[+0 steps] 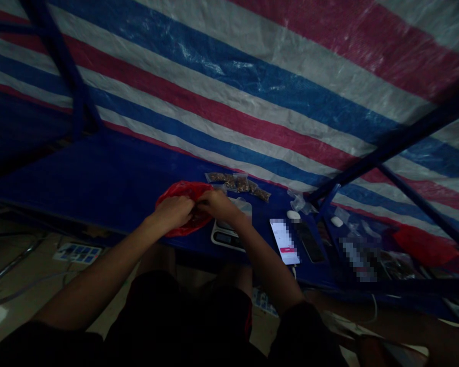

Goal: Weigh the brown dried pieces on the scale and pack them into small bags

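Both my hands meet at a red plastic bag (187,191) lying on the blue table (110,188). My left hand (174,211) is closed on the bag's near edge, fingers curled. My right hand (216,203) pinches the bag's top right part. What is inside the bag is hidden. A small white digital scale (226,237) sits just under my right wrist. Several small clear packets of brown bits (239,182) lie in a row just beyond the hands.
A lit phone (284,241) and a dark phone (309,242) lie right of the scale. Small white objects (292,214) and clear bags (300,203) lie further right. Another red bag (428,244) lies at far right. A striped tarp (252,76) hangs behind. Blue frame bars (390,145) cross the right side.
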Demonstrator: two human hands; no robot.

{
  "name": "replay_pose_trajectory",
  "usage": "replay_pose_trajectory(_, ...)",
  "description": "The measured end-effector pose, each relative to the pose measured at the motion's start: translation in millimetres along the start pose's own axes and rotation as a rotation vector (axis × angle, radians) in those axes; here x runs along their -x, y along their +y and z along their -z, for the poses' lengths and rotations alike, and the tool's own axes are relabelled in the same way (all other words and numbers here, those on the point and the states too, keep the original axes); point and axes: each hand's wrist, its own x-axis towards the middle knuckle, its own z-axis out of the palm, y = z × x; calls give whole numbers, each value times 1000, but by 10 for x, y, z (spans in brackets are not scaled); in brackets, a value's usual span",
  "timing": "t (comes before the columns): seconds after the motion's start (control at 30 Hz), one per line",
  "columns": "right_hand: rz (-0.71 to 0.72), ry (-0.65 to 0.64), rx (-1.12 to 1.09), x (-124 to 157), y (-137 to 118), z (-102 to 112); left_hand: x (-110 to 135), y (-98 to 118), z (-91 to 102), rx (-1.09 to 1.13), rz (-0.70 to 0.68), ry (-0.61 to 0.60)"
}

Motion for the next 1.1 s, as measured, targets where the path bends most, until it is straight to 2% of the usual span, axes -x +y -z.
replay_pose_trajectory(0.13,8,23,-31,56,-5,202,-4,24,9,-6,-6,2)
replay_pose_trajectory(0.33,-69,64,-48,309,36,648,-29,-14,-54,14,-62,40)
replay_pose_trajectory(0.43,-156,93,18,458,165,868,-41,-34,-97,28,-75,56)
replay_pose_trajectory(0.53,-274,31,91,570,303,1020,-42,-37,-115,43,-80,58)
replay_pose_trajectory(0.7,-302,-85,93,642,401,1057,-40,-58,-112,55,-94,65)
replay_pose_trajectory(0.9,-299,-107,142,628,425,997,-64,-76,-124,70,-97,43)
replay_pose_trajectory(1.1,-301,-134,220,612,482,978,-56,26,-101,68,-85,45)
